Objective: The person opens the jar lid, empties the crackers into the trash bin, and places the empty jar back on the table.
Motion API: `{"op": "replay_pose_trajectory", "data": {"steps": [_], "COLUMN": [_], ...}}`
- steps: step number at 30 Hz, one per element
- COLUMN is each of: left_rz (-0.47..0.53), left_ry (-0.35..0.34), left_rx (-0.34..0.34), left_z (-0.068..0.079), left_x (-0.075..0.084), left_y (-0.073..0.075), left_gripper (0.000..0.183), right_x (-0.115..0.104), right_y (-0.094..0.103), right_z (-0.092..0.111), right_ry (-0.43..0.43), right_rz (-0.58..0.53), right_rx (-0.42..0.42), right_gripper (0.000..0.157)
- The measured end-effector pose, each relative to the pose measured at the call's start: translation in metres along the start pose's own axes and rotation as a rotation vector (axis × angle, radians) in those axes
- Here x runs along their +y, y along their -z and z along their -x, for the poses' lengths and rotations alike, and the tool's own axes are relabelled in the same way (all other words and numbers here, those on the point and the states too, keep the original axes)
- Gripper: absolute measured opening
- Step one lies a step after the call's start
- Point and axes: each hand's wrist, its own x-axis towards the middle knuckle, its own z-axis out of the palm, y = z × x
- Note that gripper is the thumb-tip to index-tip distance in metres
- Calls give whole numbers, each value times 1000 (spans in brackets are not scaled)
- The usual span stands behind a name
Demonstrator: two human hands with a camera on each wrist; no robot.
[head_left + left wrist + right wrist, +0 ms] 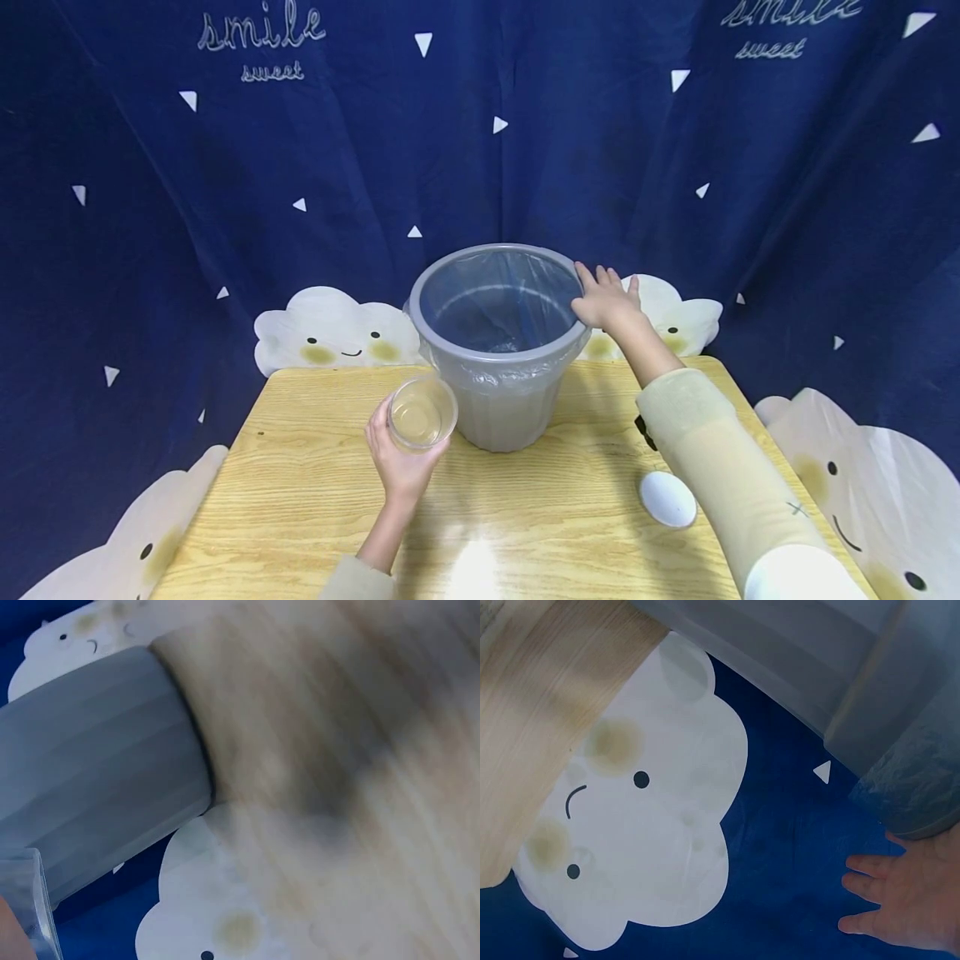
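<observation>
My left hand (405, 471) grips a clear plastic cup (422, 412), its mouth tilted up toward the head camera. The cup is beside the lower left of a grey trash bin (506, 408) on the table. A thin clear bag (517, 367) lines the bin and folds down over its rim. With fingers spread, my right hand (606, 300) is at the right side of the rim. The right wrist view shows those fingers (870, 889) extended beside the bagged rim. A corner of the cup (37, 900) shows in the left wrist view, before the ribbed bin wall (105, 765).
A white oval object (667, 498) lies on the wooden table (300, 483) near my right forearm. Behind the table hangs a dark blue curtain (337, 167) with white triangles and smiling clouds.
</observation>
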Motion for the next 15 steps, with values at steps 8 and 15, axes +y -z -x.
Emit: {"op": "replay_pose_trajectory", "data": {"steps": [8,15], "left_rz": [48,64], "left_ry": [107,178], "left_rx": [-114,-197], "left_z": [21,39], "left_x": [4,8], "left_y": [3,1], "left_gripper": [96,98], "right_x": [0,0], "right_y": [-1,-1], "right_z": [0,0], "right_ry": [2,4], "right_rz": [-6,-13], "right_rx": [4,12], "right_gripper": [70,70]}}
